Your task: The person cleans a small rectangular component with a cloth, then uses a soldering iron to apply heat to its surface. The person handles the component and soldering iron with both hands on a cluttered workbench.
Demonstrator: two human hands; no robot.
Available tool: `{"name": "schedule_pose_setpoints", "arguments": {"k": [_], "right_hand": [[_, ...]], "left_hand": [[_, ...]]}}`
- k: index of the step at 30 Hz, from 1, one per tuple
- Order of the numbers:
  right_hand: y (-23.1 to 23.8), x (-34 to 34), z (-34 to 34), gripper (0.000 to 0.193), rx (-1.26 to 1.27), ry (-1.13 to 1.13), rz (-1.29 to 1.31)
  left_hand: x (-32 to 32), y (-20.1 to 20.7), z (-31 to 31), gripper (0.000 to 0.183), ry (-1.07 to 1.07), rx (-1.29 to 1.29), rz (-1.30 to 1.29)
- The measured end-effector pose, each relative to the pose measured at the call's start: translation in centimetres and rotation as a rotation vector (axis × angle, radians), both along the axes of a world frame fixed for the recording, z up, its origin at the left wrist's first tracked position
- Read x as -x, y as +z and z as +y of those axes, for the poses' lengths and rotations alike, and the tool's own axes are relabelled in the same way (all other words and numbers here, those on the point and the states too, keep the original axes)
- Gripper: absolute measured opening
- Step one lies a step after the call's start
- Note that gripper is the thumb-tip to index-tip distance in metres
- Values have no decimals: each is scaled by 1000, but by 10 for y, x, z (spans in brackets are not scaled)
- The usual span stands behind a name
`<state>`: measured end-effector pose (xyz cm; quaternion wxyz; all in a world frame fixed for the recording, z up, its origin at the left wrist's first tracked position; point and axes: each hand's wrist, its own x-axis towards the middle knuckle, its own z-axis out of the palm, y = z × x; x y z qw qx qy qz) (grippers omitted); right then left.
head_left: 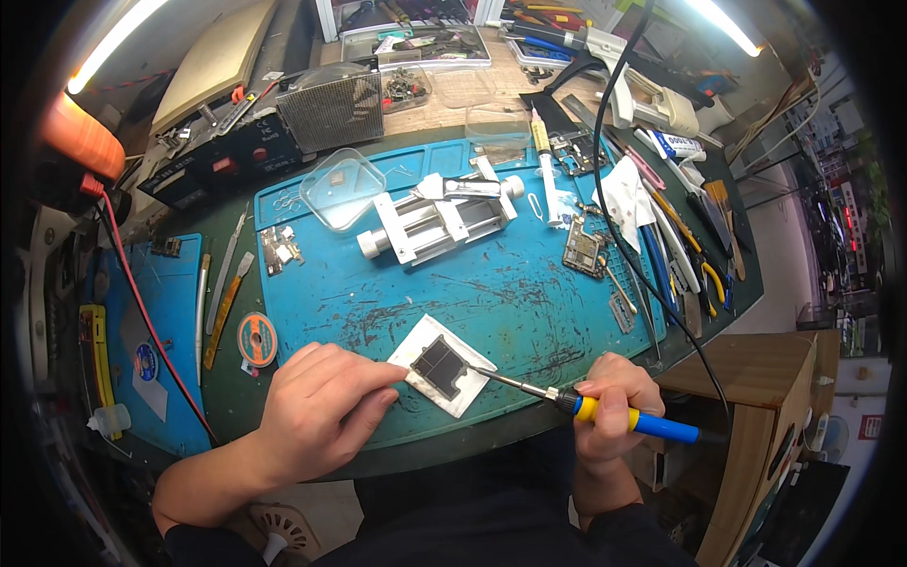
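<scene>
A flat dark grey square metal piece (440,367), with a notch in one edge, lies on a folded white cloth (456,403) near the mat's front edge. My right hand (619,402) grips a soldering iron (661,427) with a blue and yellow handle. Its thin tip reaches the right side of the dark piece; I cannot tell whether it touches. From the left, my left hand (326,402) rests its index fingertip at the left corner of the cloth, beside the dark piece. The thumb sits a little apart below, and the other fingers are loosely bent.
On the blue mat (350,302) stands a silver clamp (444,222). Beside it are a clear plastic lid (342,189), circuit boards (584,248) and a syringe (548,175). A solder wick spool (256,340) lies left. Hand tools crowd the right; a black cable (612,217) hangs across.
</scene>
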<state>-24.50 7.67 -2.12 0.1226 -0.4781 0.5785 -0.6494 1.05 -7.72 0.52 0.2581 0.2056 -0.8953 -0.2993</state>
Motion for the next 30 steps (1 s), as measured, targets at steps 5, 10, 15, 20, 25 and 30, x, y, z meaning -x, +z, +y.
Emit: {"name": "schedule_pose_setpoints", "arguments": {"k": [5, 10, 15, 20, 25, 30], "right_hand": [[-1, 4, -2, 15, 45, -12, 10], [1, 1, -1, 18, 9, 0, 11], [1, -1, 0, 20, -7, -3, -3], [-2, 5, -1, 14, 39, 4, 33], [-2, 6, 0, 14, 35, 8, 39], [-2, 6, 0, 14, 30, 1, 38]], "left_hand": [[0, 0, 0, 21, 4, 5, -1], [0, -1, 0, 22, 8, 2, 0], [1, -1, 1, 21, 10, 4, -2], [1, -1, 1, 21, 15, 8, -1], [0, 1, 1, 18, -4, -19, -23], [-1, 0, 1, 18, -3, -21, -20]]}}
